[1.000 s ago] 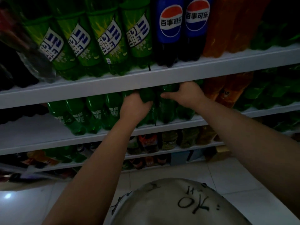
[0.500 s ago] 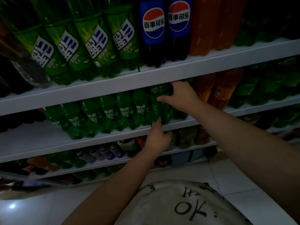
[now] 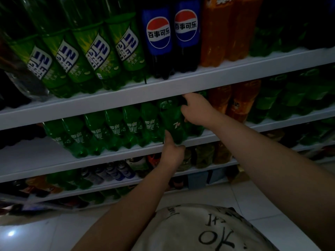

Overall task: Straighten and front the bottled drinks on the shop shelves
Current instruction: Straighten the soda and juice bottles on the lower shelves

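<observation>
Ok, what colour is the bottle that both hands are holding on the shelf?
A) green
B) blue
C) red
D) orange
A: the right hand grips the top of a green bottle and the left hand holds its base. It stands at the end of a row of green ones.

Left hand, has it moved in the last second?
Yes. The left hand has dropped from the bottle bodies down to the front edge of the middle shelf, its thumb now against the base of the green bottle.
</observation>
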Tool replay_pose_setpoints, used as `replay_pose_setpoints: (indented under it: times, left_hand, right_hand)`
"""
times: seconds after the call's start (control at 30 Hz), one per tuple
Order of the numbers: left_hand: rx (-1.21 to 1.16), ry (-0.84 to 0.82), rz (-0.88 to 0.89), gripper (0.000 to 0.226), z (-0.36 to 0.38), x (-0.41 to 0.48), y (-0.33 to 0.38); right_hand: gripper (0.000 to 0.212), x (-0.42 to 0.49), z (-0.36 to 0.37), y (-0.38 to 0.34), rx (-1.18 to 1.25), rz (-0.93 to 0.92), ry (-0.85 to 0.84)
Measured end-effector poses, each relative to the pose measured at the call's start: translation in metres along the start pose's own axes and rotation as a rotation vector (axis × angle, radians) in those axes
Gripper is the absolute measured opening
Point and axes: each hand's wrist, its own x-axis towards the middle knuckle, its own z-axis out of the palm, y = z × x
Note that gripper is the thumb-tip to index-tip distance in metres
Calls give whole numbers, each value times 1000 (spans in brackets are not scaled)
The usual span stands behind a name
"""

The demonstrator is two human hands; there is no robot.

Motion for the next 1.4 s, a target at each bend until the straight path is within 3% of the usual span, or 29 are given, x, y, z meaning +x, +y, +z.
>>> replay_pose_setpoints:
  times: [0.2, 0.3, 0.47, 0.53, 0.63, 0.73, 0.83, 1.0, 1.17, 1.3, 1.4]
  left_hand:
    - [96, 52, 26, 87, 6, 6, 5]
    - [88, 98, 13, 89, 18, 7, 5]
    - [167, 337, 4, 87, 29, 22, 10]
    - [136, 437, -30, 87, 32, 29, 11]
    - [75, 544, -58, 85, 37, 33, 11]
    - [10, 583, -46, 83, 43, 36, 7]
    - [30, 615, -59, 89, 44, 36, 4]
    - [122, 640, -66, 93, 44, 35, 2]
    - [208, 604, 92, 72, 36, 37, -9]
    - [375, 642, 98, 55, 31, 31, -15]
    - [377, 674, 97, 61, 32, 31, -9]
  right_hand:
    - [46, -11, 1, 11, -14, -47, 47]
    - [49, -23, 13, 20, 109, -70, 99]
    - [37, -48, 36, 52, 495, 223, 81]
    - [32, -57, 42, 66, 429, 317, 109]
    - [33, -66, 45, 84, 110, 395, 263]
    - [43, -62, 45, 89, 49, 343, 413]
    - [55, -50, 49, 86, -1, 287, 398]
    - [79, -39, 58, 86, -203, 376, 405]
    - [73, -39, 58, 91, -287, 348, 396]
    - [63, -47, 54, 89, -216, 249, 438]
    - [65, -46, 47, 77, -107, 160, 537]
